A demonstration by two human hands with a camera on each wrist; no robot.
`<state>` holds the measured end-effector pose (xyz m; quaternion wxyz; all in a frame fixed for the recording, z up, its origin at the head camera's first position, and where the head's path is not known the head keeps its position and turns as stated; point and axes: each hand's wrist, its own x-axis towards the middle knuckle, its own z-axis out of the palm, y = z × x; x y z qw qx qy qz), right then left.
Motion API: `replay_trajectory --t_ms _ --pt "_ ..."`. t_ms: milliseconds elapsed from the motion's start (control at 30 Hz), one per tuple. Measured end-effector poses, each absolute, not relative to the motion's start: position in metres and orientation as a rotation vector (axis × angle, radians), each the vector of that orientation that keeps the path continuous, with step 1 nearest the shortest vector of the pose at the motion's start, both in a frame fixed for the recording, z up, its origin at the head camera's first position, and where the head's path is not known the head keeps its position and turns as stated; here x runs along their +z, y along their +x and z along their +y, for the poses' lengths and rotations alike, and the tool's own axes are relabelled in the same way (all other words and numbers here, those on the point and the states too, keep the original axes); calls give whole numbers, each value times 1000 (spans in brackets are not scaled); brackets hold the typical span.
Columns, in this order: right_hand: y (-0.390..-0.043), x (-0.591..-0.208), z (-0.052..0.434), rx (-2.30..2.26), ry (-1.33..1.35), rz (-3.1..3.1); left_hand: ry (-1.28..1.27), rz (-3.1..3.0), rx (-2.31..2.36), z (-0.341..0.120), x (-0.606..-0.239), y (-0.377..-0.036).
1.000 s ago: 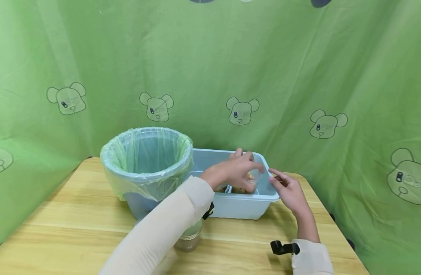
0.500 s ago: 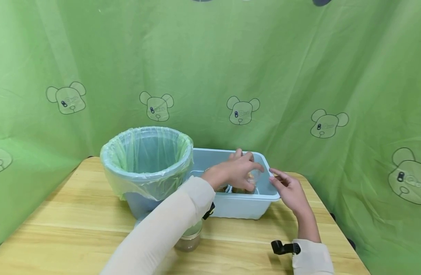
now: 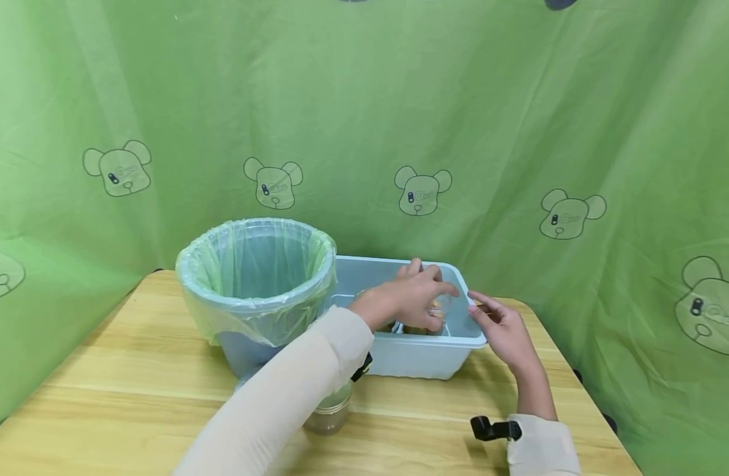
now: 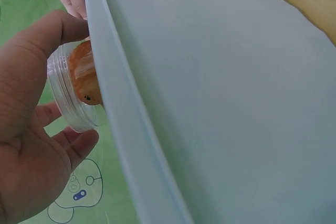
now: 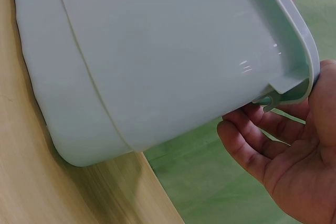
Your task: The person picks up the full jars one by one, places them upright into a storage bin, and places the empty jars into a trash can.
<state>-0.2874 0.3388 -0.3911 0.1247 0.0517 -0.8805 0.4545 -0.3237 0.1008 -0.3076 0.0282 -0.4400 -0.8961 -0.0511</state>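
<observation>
My left hand reaches into a pale blue plastic bin and grips a small clear jar with orange-brown contents. In the left wrist view the jar lies between thumb and fingers of the left hand, just behind the bin's wall. My right hand is at the bin's right end. The right wrist view shows the right hand with fingers curled under the rim of the bin and the thumb over it. More jars in the bin are mostly hidden.
A round waste bin lined with a pale green bag stands against the blue bin's left side. A short jar stands on the wooden table under my left forearm. A green bear-print curtain closes the back and sides.
</observation>
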Motion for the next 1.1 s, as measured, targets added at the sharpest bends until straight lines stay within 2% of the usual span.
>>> replay_trajectory --t_ms 1100 --pt "-288 -390 338 1311 148 -2573 -1379 -2715 -15 87 -287 -303"
